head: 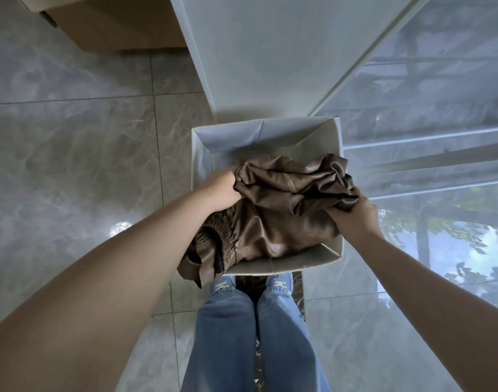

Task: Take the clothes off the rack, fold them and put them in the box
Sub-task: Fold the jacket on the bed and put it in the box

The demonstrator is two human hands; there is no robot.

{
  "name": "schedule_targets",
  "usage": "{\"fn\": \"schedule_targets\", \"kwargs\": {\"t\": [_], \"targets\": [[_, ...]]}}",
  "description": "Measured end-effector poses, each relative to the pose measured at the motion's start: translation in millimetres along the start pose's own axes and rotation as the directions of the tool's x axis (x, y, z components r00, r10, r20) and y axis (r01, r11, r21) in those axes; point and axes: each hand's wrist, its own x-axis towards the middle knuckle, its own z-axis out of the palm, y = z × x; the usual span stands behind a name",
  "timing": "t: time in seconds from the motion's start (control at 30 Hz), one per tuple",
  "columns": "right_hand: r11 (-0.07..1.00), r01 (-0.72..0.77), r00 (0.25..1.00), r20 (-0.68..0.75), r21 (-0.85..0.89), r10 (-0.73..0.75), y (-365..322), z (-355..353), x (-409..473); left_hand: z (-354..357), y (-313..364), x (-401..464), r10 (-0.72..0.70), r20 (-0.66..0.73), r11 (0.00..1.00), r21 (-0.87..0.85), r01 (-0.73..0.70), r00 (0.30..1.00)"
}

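A: Start with the biggest thing. What surrounds all this?

B: A floor (72, 137) of large grey marbled tiles, polished hard enough to throw back a lamp's glare. A white wall corner (256, 52) rises behind, and a sheer curtain (440, 108) hangs over the window on the right, thin and gauzy. A brown cardboard carton (106, 21) sits at the top left

A: And the box?

B: The box (242, 137) is pale grey, square, open-topped, with creased fabric-like walls that look thin and probably flex if pushed. It stands on the floor against the wall corner, just ahead of the person's shoes

A: Where is the garment?

B: The brown garment (276, 219) lies mostly inside the box, bunched rather than neatly flat, with its gathered, elasticated end spilling over the near left rim

A: How do you judge it handles?

B: Light and limp, I'd say, and slippery: the cloth has a satin sheen and falls in soft, loose folds, so it likely slides open unless held firmly. The ruched band is the grippier spot; thick bunched edges are the safest places to hold

A: The hands?

B: Well apart, one at each side. The left hand (223, 190) has its fingers curled into the cloth at the left edge; the right hand (352, 213) grips a crumpled wad at the right edge. Both are clamped on the garment, seemingly pressing it down into the box
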Motion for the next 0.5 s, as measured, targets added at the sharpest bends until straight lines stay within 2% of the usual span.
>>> {"fn": "schedule_targets", "kwargs": {"t": [0.23,0.33,0.43,0.5], "targets": [[0.994,-0.064,0.997,0.026,-0.088,0.066,-14,26,44,8,-16,44,-0.058,0.001,0.996,0.067,0.058,0.998],[0.983,-0.08,0.994,0.057,-0.167,0.091,-11,46,67,19,-33,71,-0.112,0.014,0.991,0.081,0.111,0.994],[0.959,-0.103,0.993,0.031,-0.265,0.115,-12,67,86,31,-49,98,-0.1,0.064,0.99,0.109,0.093,0.993],[0.928,-0.107,0.994,-0.003,-0.356,0.114,-13,81,97,43,-57,115,-0.081,0.048,0.991,0.109,0.076,0.996]]}}
